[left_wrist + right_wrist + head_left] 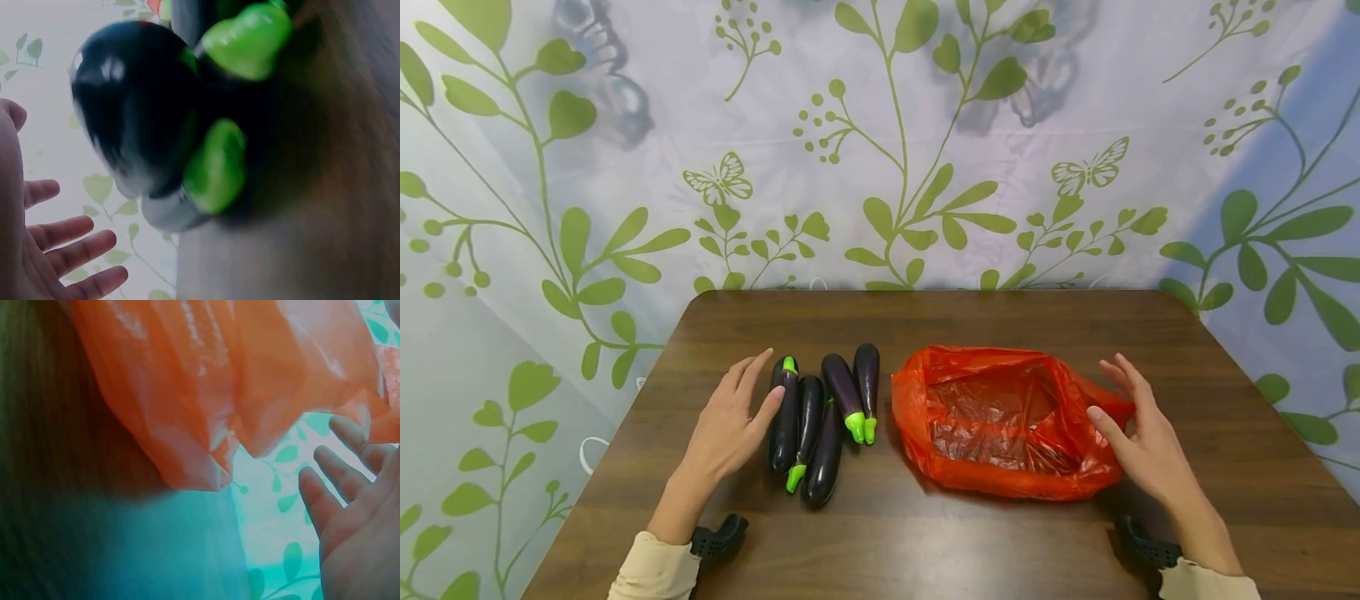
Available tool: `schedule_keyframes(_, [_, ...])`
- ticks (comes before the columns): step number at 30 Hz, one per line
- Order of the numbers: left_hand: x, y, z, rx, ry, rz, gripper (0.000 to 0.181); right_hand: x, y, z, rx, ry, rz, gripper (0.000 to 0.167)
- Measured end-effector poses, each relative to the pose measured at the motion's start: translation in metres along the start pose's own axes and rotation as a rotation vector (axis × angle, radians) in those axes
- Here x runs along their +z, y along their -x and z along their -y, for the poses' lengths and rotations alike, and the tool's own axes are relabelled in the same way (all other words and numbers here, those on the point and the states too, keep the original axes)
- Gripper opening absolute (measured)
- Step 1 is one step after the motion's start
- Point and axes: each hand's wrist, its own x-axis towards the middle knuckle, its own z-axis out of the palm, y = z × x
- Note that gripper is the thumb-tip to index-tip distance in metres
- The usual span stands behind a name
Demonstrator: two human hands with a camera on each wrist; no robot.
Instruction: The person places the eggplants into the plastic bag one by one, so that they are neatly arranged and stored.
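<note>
The left hand (726, 421), fingers apart, is just beside five eggplants (811, 417) on the brown table (955, 550); the right hand (1146, 446), likewise spread, is by the red bag (1000, 479) there, touching or not I can't tell. Beyond rises a leaf-patterned backdrop (850, 192).

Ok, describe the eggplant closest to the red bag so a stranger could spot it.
On the brown table, find the red plastic bag; five eggplants lie left of it. The target is the rightmost eggplant, with its green cap at the near end. Unlike its neighbours, it has no other eggplant between it and the bag.
</note>
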Motion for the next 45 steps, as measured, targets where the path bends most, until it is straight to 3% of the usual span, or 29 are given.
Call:
schedule_keyframes(11, [0.011,-0.017,-0.024,0.036,0.07,-0.002,0.058,0.007,0.001,-0.004,-0.002,-0.044,-0.037,0.089])
schedule_keyframes(20, [0.023,-0.032,-0.042,-0.03,0.112,0.109,0.059,0.017,-0.002,-0.012,-0.028,-0.191,-0.059,0.092])
schedule_keyframes(31, [0.041,-0.046,-0.055,-0.065,0.131,0.172,0.06,0.022,-0.002,-0.019,0.104,-0.396,-0.009,0.095])
schedule_keyframes(40, [0.053,-0.055,-0.066,-0.054,0.088,0.208,0.059,0.022,-0.003,-0.024,0.124,-0.429,0.016,0.088])
schedule_keyframes(45, [0.058,-0.057,-0.073,-0.049,0.064,0.216,0.06,0.023,-0.003,-0.025,0.145,-0.31,0.065,0.076])
